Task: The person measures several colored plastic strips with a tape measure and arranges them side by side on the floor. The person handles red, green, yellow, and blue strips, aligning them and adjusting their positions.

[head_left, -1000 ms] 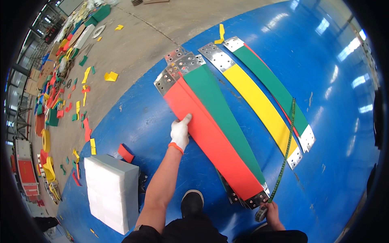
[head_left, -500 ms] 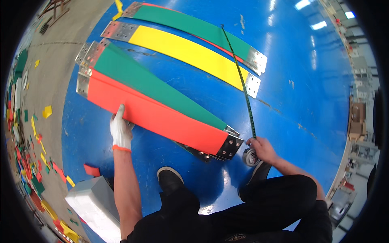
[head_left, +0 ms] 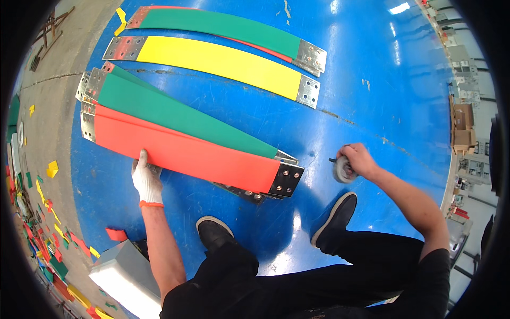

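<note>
L hand (head_left: pixel 146 181), in white knit glove w/ orange cuff, is at the near long edge of a flat red strip w/ metal end plates (head_left: pixel 186 151): thumb on top, fingers mostly hidden, so can't tell if it's clamped on or just steadying. Bare R hand (head_left: pixel 359 158) is closed round a round grey tape measure (head_left: pixel 344 173), over the glossy blue floor (head_left: pixel 393 212) & apart from the strip's dark shiny R end plate (head_left: pixel 287 179); only a short dark tip of tape sticks out. Red strip is on top of the near pile, angled partly over a long green strip w/ silver plates (head_left: pixel 159 109) that fans out on its far side. Beyond, apart from the pile: a long yellow strip w/ silver plates (head_left: pixel 223 64), then a second green strip w/ red showing beneath (head_left: pixel 228 29). Step in hand, IMO: handling the strip pile w/ measuring, tape wound in b/w readings. Next move prob. calls for R hand to set the tape aside or hook its tip on a plate edge, w/ L hand steadying; strip's likely bendy, plates could slide.
</note>
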Demonstrator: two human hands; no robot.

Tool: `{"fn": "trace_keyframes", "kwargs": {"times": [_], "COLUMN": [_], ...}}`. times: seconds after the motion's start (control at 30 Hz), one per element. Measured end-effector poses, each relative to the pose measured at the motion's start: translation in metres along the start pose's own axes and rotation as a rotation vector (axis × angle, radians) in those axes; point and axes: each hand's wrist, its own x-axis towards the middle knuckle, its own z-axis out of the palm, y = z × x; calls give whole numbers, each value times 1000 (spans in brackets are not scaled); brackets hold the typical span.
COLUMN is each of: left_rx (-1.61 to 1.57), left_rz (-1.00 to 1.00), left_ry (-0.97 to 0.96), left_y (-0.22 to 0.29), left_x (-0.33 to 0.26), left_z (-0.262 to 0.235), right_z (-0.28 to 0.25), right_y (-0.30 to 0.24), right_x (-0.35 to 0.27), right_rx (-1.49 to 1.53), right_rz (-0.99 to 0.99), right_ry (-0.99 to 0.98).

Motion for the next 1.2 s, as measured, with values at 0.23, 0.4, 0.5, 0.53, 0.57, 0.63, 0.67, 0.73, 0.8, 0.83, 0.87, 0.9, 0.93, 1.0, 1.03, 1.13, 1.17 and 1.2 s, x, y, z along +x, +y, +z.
{"fn": "trace_keyframes", "kwargs": {"times": [0.23, 0.4, 0.5, 0.53, 0.57, 0.63, 0.67, 0.73, 0.8, 0.83, 0.87, 0.9, 0.93, 1.0, 1.03, 1.13, 1.17, 1.2], "left_rx": [-31, 0, -27, -38, -64, -105, -89, -122, -137, -118, -114, -59, -21, -22, 47, 50, 39, 44], "left_rz": [45, 108, 37, 69, 63, 12, 100, 153, 165, 94, 180, 151, 171, 150, 163, 204, 233, 242], "left_ry": [-82, -21, -60, -108, -137, -86, -50, -34, -2, 23, 43, 66, 100, 93, 126, 77, 69, 70], "left_y": [6, 4, 8, 1, 9, 12, 5, 10, 15, 22, 21, 24, 25, 27, 25, 29, 28, 31], "left_x": [6, 11, 23, 19, 28, 32, 26, 29, 30, 34, 31, 31, 29, 24, 19, 12, 9, 9], "left_z": [-1, -1, -7, -3, -9, -9, -4, -3, -1, -3, 0, 0, 2, 3, 5, 6, 8, 9], "right_z": [69, 75, 67, 68, 72, 96, 111, 138, 150, 152, 151, 150, 148, 146, 145, 147, 148, 149], "right_y": [86, 91, 81, 77, 73, 64, 58, 45, 36, 33, 31, 29, 28, 26, 26, 26, 26, 26], "right_x": [62, 61, 53, 47, 39, 17, 6, -7, -10, -9, -8, -7, -6, -3, -1, 2, 2, 2], "right_rx": [-577, -682, -662, -583, -496, -99, 149, 360, 346, 306, 146, 242, 245, 313, 317, 67, 63, 101], "right_rz": [-182, -380, -634, -663, -700, -470, -120, -89, -165, -118, -194, -196, -74, 3, 95, -126, -105, -141], "right_ry": [286, 474, 719, 518, 313, -39, -204, -265, -145, -124, -89, -145, -139, -198, -166, -223, -217, -232]}}
